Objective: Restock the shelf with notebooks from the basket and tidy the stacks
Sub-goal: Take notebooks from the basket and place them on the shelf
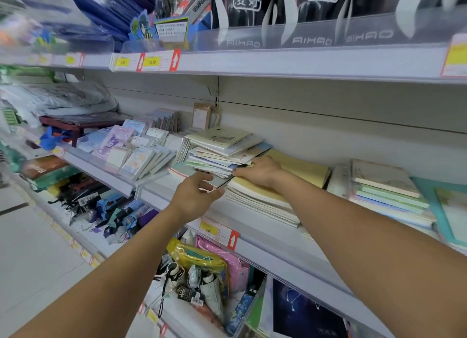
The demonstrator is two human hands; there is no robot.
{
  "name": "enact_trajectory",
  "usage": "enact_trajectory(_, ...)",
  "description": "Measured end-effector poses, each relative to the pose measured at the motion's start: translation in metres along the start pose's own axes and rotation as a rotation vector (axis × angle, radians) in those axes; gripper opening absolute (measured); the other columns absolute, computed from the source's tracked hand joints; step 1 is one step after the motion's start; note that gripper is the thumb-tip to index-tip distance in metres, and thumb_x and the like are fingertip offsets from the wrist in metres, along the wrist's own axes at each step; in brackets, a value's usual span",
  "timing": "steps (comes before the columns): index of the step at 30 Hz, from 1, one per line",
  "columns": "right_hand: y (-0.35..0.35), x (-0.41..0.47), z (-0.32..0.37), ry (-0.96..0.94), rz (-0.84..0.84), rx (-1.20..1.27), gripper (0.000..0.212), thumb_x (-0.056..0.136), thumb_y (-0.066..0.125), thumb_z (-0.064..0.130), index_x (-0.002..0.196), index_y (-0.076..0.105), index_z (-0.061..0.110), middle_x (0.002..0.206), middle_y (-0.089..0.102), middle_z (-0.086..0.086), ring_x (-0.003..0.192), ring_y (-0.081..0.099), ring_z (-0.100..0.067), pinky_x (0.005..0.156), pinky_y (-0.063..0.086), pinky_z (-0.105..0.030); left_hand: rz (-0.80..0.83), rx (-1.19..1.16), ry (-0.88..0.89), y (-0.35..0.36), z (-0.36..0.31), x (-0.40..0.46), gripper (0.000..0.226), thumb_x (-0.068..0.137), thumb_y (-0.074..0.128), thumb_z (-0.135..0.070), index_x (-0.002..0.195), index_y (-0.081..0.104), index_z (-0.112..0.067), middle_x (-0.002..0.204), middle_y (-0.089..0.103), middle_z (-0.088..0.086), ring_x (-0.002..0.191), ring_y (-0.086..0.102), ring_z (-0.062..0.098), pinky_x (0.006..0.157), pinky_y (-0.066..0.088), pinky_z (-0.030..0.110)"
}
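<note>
Notebook (217,182) pinched in left grip (194,195)

You face white metal store shelving (278,67) that runs across the frame, with a pale back panel (328,105) at center right. At the lower left you see a light tiled floor (30,249), evenly lit, with yellow price tags (208,230) along the shelf edges.
</note>
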State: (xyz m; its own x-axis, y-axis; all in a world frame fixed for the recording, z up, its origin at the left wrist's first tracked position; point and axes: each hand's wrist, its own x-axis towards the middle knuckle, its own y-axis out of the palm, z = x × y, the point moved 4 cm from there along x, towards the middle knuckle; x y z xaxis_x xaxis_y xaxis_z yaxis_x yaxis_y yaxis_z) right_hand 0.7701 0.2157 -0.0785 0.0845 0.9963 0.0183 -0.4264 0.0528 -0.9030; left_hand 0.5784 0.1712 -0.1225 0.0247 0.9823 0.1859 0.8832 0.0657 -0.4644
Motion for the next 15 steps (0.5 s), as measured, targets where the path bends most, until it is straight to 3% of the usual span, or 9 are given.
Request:
enact_trajectory(11, 0.006, 0.003, -0.005, -0.006, -0.001, -0.066, 0.072, 0.080, 0.048, 0.073, 0.144, 0.042, 0.042, 0.153, 0.031, -0.005, 0.139, 0.030, -0.035, 0.111, 0.027, -0.047, -0.002, -0.033, -0.014, 0.004, -0.001, -0.006, 0.041, 0.085, 0.071, -0.035, 0.120, 0.056, -0.022, 0.108, 0.065, -0.002, 0.097, 0.063, 0.016, 0.071, 0.049, 0.025)
enact_trajectory(15, 0.006, -0.005, -0.007, -0.041, -0.045, -0.029, 0.058, 0.078, 0.046, 0.072, 0.127, 0.058, 0.044, 0.140, 0.046, -0.005, 0.133, 0.038, -0.033, 0.109, 0.030, -0.049, -0.006, -0.060, -0.020, -0.006, 0.002, -0.023, 0.037, 0.087, 0.070, -0.030, 0.120, 0.058, -0.021, 0.110, 0.064, 0.000, 0.098, 0.063, 0.017, 0.066, 0.049, 0.024)
